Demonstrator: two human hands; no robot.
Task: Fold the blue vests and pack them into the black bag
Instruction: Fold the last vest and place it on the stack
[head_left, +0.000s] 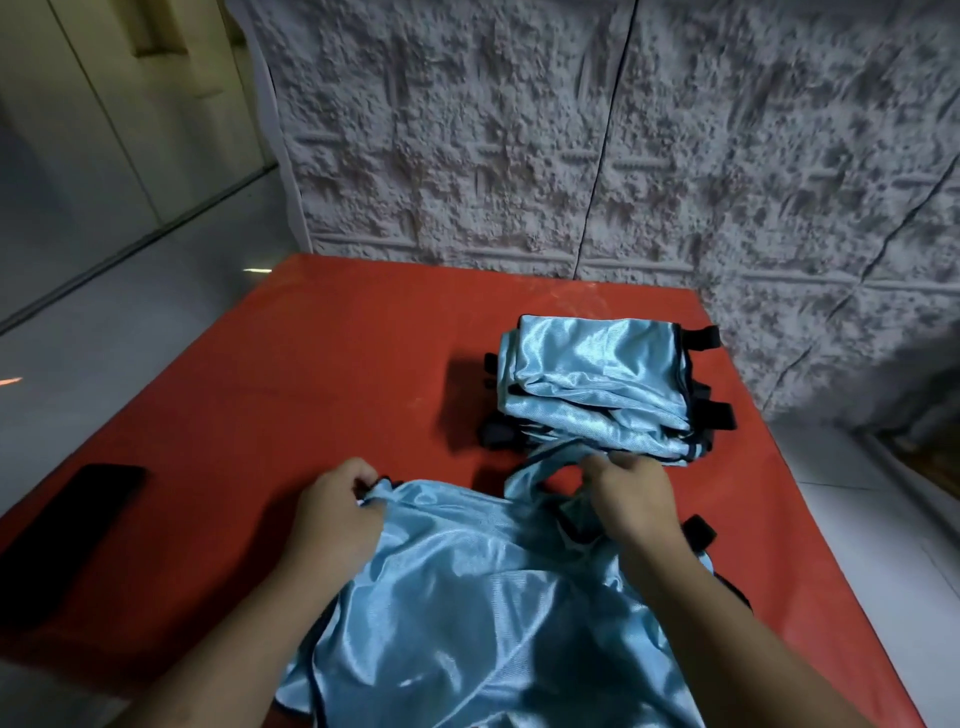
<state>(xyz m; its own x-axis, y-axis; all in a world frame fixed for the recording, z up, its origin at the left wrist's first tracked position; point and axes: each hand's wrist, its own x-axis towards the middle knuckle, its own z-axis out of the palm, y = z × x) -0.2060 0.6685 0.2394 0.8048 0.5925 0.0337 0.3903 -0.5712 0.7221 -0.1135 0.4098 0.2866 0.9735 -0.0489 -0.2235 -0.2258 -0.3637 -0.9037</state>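
A shiny light-blue vest (467, 597) with dark trim lies spread on the red table cover (322, 374) right in front of me. My left hand (332, 512) pinches its left shoulder strap at the top edge. My right hand (631, 501) grips the right shoulder strap, which loops up toward the stack. Behind my right hand sits a stack of several folded blue vests (597, 384) with black straps (719, 413) sticking out on the right side. A flat black object (67, 535), possibly the bag, lies at the table's left edge.
A textured white wall panel (571, 130) stands behind the table. Pale floor tiles (130, 291) show to the left, and a white ledge (857, 493) lies to the right. A black strap (698, 532) of the spread vest pokes out beside my right wrist.
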